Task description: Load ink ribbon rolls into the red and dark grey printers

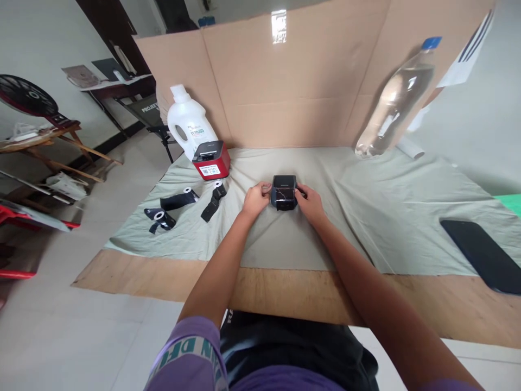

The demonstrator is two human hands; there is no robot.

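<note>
Left hand (255,200) and right hand (310,202), fingers closed on opposite sides of the black printer (284,193), mid-table on the cloth (407,206). Rear left: white jug (189,122), contents hidden, touching the red printer (210,160). Rear right: clear bottle (396,100). Left: paper rolls (179,200).

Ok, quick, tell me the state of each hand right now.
Left hand: closed on the left side of the black printer.
Right hand: closed on its right side.

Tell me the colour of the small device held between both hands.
The device is black, with a glossy top; the head view shows it.
</note>
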